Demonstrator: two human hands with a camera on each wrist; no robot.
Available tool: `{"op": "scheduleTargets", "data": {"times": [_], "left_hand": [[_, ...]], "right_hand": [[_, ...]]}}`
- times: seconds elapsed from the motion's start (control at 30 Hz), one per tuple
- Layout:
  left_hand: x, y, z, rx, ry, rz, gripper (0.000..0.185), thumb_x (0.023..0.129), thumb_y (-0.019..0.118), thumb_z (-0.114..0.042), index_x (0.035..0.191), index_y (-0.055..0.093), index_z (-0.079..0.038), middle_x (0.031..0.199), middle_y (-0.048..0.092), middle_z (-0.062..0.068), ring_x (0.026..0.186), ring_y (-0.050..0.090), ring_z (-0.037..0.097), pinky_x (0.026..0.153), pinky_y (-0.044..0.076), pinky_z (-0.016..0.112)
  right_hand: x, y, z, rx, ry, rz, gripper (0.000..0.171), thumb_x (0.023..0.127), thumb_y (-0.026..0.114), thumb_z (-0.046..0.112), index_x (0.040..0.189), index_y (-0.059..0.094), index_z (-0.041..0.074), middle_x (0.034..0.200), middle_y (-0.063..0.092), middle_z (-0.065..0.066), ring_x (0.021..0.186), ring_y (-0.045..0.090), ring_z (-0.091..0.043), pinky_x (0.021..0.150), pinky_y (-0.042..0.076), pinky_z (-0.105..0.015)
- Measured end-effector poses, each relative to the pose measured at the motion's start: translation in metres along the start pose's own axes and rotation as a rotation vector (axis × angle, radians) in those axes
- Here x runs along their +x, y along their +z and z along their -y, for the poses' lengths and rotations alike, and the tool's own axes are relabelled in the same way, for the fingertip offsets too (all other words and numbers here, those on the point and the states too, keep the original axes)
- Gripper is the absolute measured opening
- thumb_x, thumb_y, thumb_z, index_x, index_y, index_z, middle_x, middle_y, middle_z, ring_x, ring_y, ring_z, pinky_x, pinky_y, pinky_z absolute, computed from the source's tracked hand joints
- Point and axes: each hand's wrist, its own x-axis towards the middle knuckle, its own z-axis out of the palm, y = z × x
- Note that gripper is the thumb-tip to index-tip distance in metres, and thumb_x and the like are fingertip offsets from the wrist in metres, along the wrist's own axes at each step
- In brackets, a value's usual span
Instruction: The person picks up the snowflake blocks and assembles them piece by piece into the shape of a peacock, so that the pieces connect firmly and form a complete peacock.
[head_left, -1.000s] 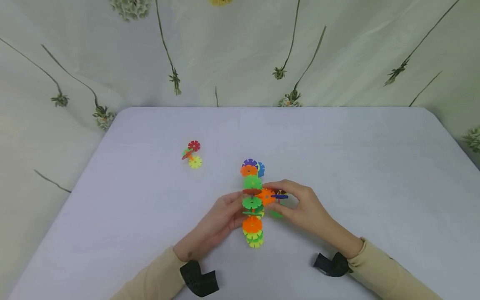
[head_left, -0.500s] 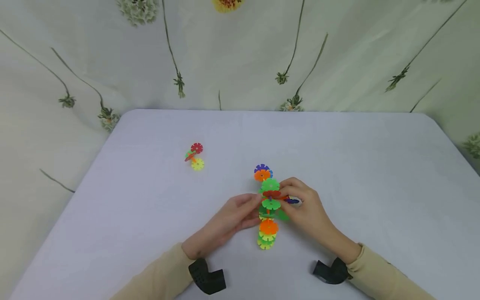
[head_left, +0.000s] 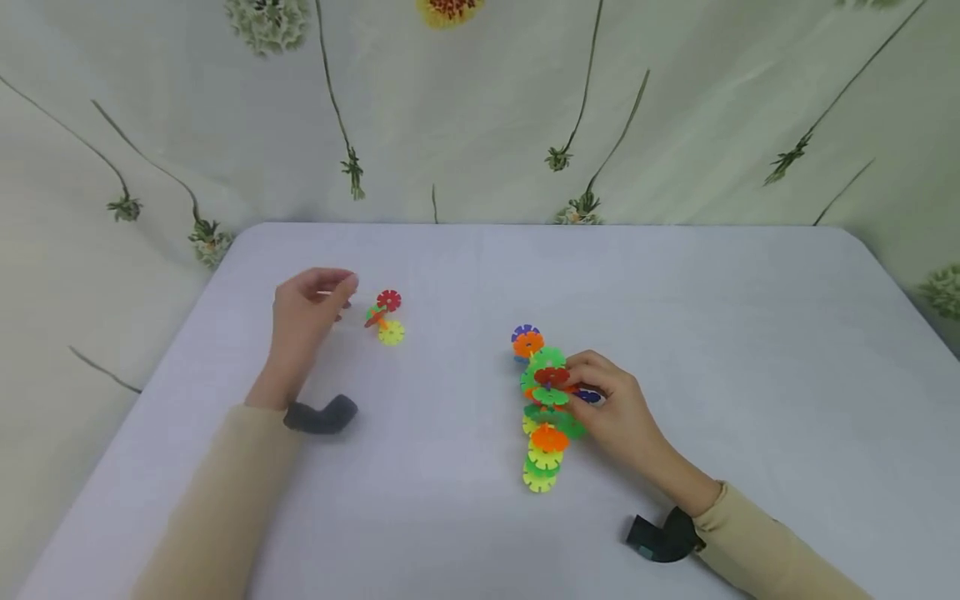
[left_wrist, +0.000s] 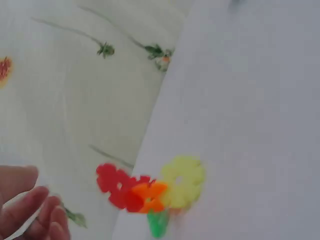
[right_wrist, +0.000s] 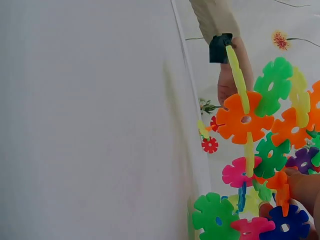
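Left hand (head_left: 307,310) hovers over the table (head_left: 720,333), fingers loosely curled, thumb and forefinger nearly meeting, holding nothing. Just to its right, not touching: small disc cluster (head_left: 385,315), with red, orange, yellow and green notched discs, lying flat near the table's left edge. In the left wrist view the cluster (left_wrist: 150,190) sits close to that edge, with the fingertips (left_wrist: 37,212) short of it.

Further right, well apart from the left hand: long disc chain (head_left: 542,408), a column of slotted plastic discs. Right hand (head_left: 611,412) pinches it at mid-length from the right side, fingers curled on the red and purple discs; the far and near ends stick out free past the grip.

Likely light, stiff plastic, slick faces. Friction-fit joints look apt to pop apart if bent, so hold near the middle, at a joint, not by an end disc. The small cluster is best taken by a disc rim.

Room: open tabletop between the hands and right of the right-hand grip; left edge and the hanging floral cloth (head_left: 480,108) are close beyond the left hand.
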Motion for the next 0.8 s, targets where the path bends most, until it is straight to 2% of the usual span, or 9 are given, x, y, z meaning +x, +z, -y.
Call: {"op": "scheduleTargets", "data": {"times": [0.07,0.13,0.2,0.27,0.33,0.47,0.67,0.8], "left_hand": [[0.016,-0.007,0.002,0.041,-0.062,0.069,0.056,0.086,0.062,-0.047,0.126,0.056,-0.007,0.122,0.054,0.008,0.104,0.053,0.023,0.085,0.047,0.029],[0.03,-0.011,0.008,0.093,-0.122,0.211,0.061,0.086,0.063,-0.048,0.13,0.053,-0.007,0.127,0.05,0.01,0.11,0.048,0.025,0.093,0.042,0.037],[0.041,-0.011,0.015,0.151,-0.175,0.345,0.064,0.085,0.064,-0.048,0.131,0.052,-0.006,0.129,0.049,0.012,0.114,0.044,0.028,0.096,0.037,0.043],[0.046,-0.008,0.02,0.205,-0.201,0.408,0.062,0.083,0.067,-0.047,0.128,0.055,-0.006,0.126,0.05,0.013,0.112,0.042,0.029,0.093,0.037,0.043],[0.047,-0.005,0.022,0.244,-0.21,0.417,0.059,0.082,0.069,-0.046,0.124,0.059,-0.006,0.122,0.052,0.013,0.111,0.041,0.029,0.089,0.038,0.041],[0.042,-0.003,0.025,0.238,-0.191,0.374,0.054,0.081,0.07,-0.044,0.118,0.062,-0.005,0.117,0.054,0.013,0.107,0.042,0.028,0.087,0.039,0.038],[0.03,-0.003,0.03,0.176,-0.081,0.314,0.049,0.085,0.066,-0.043,0.115,0.063,-0.004,0.108,0.061,0.013,0.103,0.049,0.026,0.089,0.039,0.039],[0.023,-0.005,0.031,0.212,-0.003,0.284,0.045,0.088,0.062,-0.042,0.113,0.063,-0.004,0.107,0.061,0.012,0.099,0.054,0.026,0.087,0.042,0.038]], "right_hand": [[-0.001,0.001,-0.001,0.01,0.001,-0.005,0.027,0.072,0.062,-0.022,0.083,0.066,0.003,0.098,0.06,-0.005,0.089,0.058,-0.02,0.076,0.053,-0.032],[-0.002,0.002,-0.002,0.024,0.002,-0.004,0.027,0.073,0.062,-0.022,0.083,0.067,0.003,0.097,0.06,-0.005,0.088,0.058,-0.02,0.075,0.053,-0.031],[-0.002,0.003,-0.002,0.038,0.01,0.004,0.028,0.074,0.061,-0.022,0.083,0.067,0.004,0.096,0.06,-0.004,0.087,0.058,-0.02,0.075,0.053,-0.03],[-0.002,0.005,-0.003,0.042,0.013,0.01,0.028,0.074,0.061,-0.021,0.082,0.067,0.004,0.096,0.06,-0.002,0.087,0.058,-0.019,0.075,0.053,-0.029],[-0.002,0.005,-0.003,0.039,0.014,0.013,0.028,0.074,0.061,-0.021,0.082,0.067,0.005,0.096,0.06,-0.002,0.087,0.058,-0.019,0.075,0.053,-0.029],[-0.002,0.005,-0.002,0.031,0.018,0.012,0.028,0.074,0.062,-0.021,0.082,0.067,0.005,0.096,0.06,-0.001,0.088,0.059,-0.018,0.076,0.053,-0.029],[0.0,0.002,-0.002,0.018,0.024,0.011,0.027,0.074,0.063,-0.02,0.082,0.067,0.005,0.096,0.06,-0.001,0.087,0.058,-0.018,0.075,0.052,-0.028],[0.0,0.001,-0.003,0.008,0.03,0.001,0.026,0.073,0.063,-0.02,0.081,0.066,0.004,0.096,0.06,-0.002,0.087,0.058,-0.019,0.075,0.052,-0.027]]}}
